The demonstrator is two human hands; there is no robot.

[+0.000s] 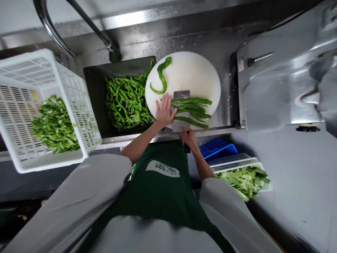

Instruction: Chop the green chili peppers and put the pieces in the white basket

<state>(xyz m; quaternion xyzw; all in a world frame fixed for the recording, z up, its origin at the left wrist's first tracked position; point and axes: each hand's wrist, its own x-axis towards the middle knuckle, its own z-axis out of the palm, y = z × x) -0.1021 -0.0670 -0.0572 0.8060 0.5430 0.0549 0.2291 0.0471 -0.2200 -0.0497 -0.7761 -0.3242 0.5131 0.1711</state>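
Observation:
My right hand (pixel 190 138) is closed around the dark handle of a cleaver (pixel 181 125). Its broad blade rests on the round white cutting board (pixel 192 70), and several long green peppers (pixel 194 109) stretch across it side by side. My left hand (pixel 165 111) lies flat at the left ends of these peppers, fingers extended and thumb apart, touching them. Farther up the board, a single curled green pepper (pixel 162 78) lies on its own.
Left of the board, a sink basin (pixel 94 88) holds a heap of green peppers (pixel 127 100). A white crate (pixel 79 140) with leafy greens (pixel 55 126) stands beside it, under a faucet (pixel 89 24). Metal slicer-like equipment (pixel 279 88) is at right. Below are a blue basket (pixel 217 149) and more greens (pixel 244 181).

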